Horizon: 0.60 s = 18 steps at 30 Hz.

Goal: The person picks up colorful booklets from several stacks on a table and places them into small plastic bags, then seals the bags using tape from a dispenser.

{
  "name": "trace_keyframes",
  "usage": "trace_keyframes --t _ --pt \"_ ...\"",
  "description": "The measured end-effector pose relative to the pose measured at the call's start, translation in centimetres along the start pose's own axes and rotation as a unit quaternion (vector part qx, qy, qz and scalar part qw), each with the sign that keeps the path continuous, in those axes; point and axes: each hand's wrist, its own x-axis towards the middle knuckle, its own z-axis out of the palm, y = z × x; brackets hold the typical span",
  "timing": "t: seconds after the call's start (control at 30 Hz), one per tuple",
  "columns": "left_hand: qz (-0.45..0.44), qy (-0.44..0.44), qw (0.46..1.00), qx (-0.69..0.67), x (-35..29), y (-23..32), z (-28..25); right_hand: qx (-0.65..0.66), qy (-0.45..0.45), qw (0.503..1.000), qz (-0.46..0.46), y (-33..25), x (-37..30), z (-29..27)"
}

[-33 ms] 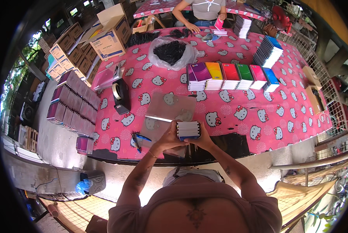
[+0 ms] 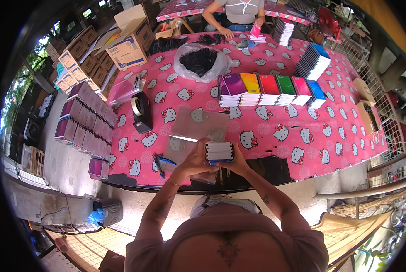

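Barely any movement since the earlier frame: both hands and the held stack keep their place above the table's near edge.

Item: short stack of small notebooks (image 2: 220, 153), white page edges, dark bindings, blue cover lowest. Held between left hand (image 2: 196, 159) and right hand (image 2: 236, 165), one closed on each side.

Support: long table with pink, cat-face-printed cover (image 2: 266, 120), black strip bare at near edge.

Toward near edge, left of the hands: two slim blue-and-black pens (image 2: 165, 161). Beyond the hands: clear rectangular plastic sheet (image 2: 203, 121).

Toward left edge: black tape dispenser (image 2: 142, 119).

Right of centre: row of notebook piles (image 2: 268, 86), covers purple, yellow, red, green, pink, blue. Near far right corner: tall blue-topped notebook stack (image 2: 312, 63).

Toward far edge: translucent plastic bag (image 2: 220, 68), black contents. At far edge: co-worker (image 2: 241, 12) holding pink-covered notebook (image 2: 256, 31).
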Motion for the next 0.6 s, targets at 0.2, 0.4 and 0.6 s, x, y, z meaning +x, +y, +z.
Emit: trace_keyframes --t 0.2,0.4,0.6 --pt "0.042 -0.028 0.896 0.441 2.2 5.9 0.6 -0.014 -0.023 0.999 0.027 0.0 0.8 0.3" --pt "-0.096 0.235 0.936 0.244 0.3 0.9 -5.9 -0.341 0.029 0.940 0.004 1.2 2.4 0.3" --pt "-0.283 0.290 0.879 -0.252 -0.4 -9.8 -9.8 -0.533 -0.113 0.839 0.009 3.4 6.4 -0.1"
